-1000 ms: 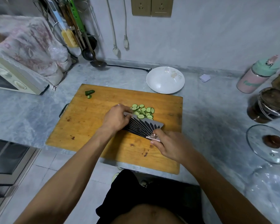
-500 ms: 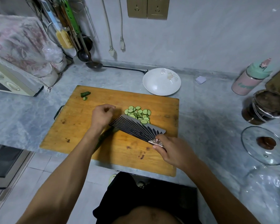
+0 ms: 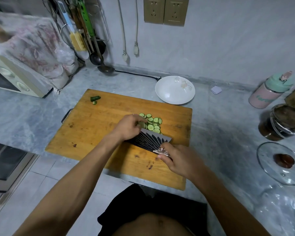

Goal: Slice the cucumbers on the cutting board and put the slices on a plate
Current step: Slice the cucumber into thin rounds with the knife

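**Mia:** Since a moment ago the left hand [image 3: 129,127] has slid back to the right. It sits at the pile of round green cucumber slices [image 3: 152,122] again, right against the wide dark knife blade [image 3: 149,139].

**Ben:** What are the hands doing?

**Mia:** The left one has its fingers curled over the near slices, touching them. I cannot tell if it pinches any. The right hand [image 3: 179,161] grips the knife's shiny handle [image 3: 161,151] with fingers wrapped round it.

**Ben:** Where is the cucumber?

**Mia:** The slices lie in a heap on the big orange wooden cutting board [image 3: 92,133], at about one o'clock from its middle. Two small dark green end bits [image 3: 94,99] sit alone at eleven o'clock, near the far left corner.

**Ben:** And the plate?

**Mia:** The round white plate with a pale flower [image 3: 174,90] is on the grey stone bench [image 3: 220,125], just past the board's far right corner. No slices are on it yet.

**Ben:** What could go wrong?

**Mia:** I think the fingers are very close to the blade. If the knife slips, it could nick them. Also, slices carried on the flat blade could slide off onto the bench if it tips.
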### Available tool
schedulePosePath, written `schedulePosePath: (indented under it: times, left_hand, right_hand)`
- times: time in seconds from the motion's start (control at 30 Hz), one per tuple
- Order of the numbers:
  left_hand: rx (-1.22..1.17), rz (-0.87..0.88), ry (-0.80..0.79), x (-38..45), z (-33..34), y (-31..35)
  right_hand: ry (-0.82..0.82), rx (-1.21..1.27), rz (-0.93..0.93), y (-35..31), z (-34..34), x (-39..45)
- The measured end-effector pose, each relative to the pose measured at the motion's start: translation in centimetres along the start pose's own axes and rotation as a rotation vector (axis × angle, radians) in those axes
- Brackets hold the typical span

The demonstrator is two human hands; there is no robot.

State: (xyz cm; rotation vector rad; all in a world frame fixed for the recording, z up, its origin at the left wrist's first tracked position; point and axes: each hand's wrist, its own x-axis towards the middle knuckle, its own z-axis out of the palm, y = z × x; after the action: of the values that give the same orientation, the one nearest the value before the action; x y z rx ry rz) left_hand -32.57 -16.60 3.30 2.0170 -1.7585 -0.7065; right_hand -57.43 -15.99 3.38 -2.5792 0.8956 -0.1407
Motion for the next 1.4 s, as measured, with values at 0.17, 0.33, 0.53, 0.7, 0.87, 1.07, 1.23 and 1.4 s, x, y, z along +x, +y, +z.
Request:
schedulePosePath:
  times: [0.17, 0.33, 0.53, 0.7, 0.87, 1.07, 1.23, 1.4]
  left_hand:
    - [-0.276, -0.038, 0.549, -4.9, -1.9, -1.0]
    - [-0.213, -0.163, 0.708, -8.2, -0.2, -4.2]
    - [0.086, -0.291, 0.289, -8.1, 3.6, -7.5]
    - [0.051, -0.41, 0.393, -8.9, 2.4, -9.5]
    - [-0.021, -0.454, 0.441, -9.4, 2.1, -10.7]
    - [-0.006, -0.444, 0.415, -9.2, 2.6, -10.1]
    - [0.045, -0.354, 0.334, -8.3, 3.4, -9.0]
    - [0.086, -0.271, 0.278, -6.9, 4.6, -6.9]
  right_hand:
    - [0.094, 0.327, 0.166, -0.6, 0.7, 0.1]
    - [0.14, 0.716, 0.272, -2.5, 1.0, 1.2]
    - [0.084, 0.969, 0.364, -4.0, 0.7, 3.5]
    - [0.007, 1.03, 0.418, -4.8, 1.9, 4.9]
    - [-0.059, 1.14, 0.528, -6.8, 3.8, 6.2]
    - [-0.012, 1.068, 0.59, -6.0, 3.8, 5.7]
    - [0.087, 0.991, 0.596, -3.2, 2.5, 4.3]
    - [0.066, 0.875, 0.508, -3.4, 2.4, 4.3]
